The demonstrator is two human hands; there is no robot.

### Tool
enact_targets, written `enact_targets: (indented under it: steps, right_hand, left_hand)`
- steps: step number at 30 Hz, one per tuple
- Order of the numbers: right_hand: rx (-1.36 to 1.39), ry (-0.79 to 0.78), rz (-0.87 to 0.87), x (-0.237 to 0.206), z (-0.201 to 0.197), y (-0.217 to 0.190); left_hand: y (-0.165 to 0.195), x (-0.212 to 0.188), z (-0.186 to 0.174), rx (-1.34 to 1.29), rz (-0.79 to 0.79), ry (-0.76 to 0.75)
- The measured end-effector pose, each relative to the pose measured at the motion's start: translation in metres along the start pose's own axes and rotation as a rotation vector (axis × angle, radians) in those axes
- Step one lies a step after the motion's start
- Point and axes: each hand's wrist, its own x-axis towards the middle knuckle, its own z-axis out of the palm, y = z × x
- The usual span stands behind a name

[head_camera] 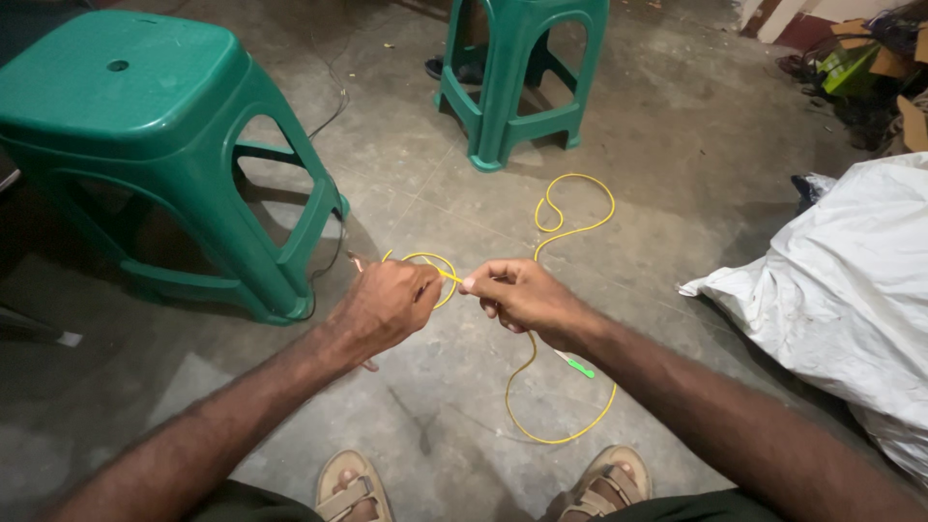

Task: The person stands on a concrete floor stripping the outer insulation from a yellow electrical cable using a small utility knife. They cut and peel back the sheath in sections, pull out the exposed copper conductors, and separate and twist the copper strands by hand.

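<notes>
Yellow cable (576,228) runs taut in a short stretch between the two hands, held above the concrete floor (677,126). Left hand (385,303) is closed in a loose fist on it, thumb and fingers pinched around the cable, with a small loop of it curling out just past the knuckles. Right hand (523,295) pinches the same stretch between thumb and forefinger, just beside the left hand, the other fingers curled under. From the right hand the cable drops to the floor: one part snakes away in an S-shaped curl toward the far stool, another sweeps down in a wide arc near the person's sandalled feet (599,488). A green connector (579,366) lies on the floor below the right wrist, inside that arc. A large green plastic stool (135,106) stands to the left, a second green stool (522,77) farther off, and a white sack (851,280) slumps at the right.
</notes>
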Motion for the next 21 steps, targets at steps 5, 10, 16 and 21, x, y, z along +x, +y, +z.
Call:
enact_targets:
  steps: [5,10,16,21]
  right_hand:
    - [0.008,0.000,0.013,0.002,-0.002,0.001]
    - [0.003,0.009,0.041,0.002,-0.002,0.001]
    - [0.007,0.019,0.056,0.001,-0.001,-0.001]
    - [0.035,0.024,0.080,0.002,0.001,-0.002]
  left_hand:
    - [0.001,0.001,0.000,-0.066,-0.010,0.042]
    - [0.012,0.003,-0.008,-0.134,-0.171,0.014]
    - [0.018,0.004,-0.011,-0.160,-0.242,0.011]
    - [0.015,0.004,-0.004,-0.164,-0.230,0.047]
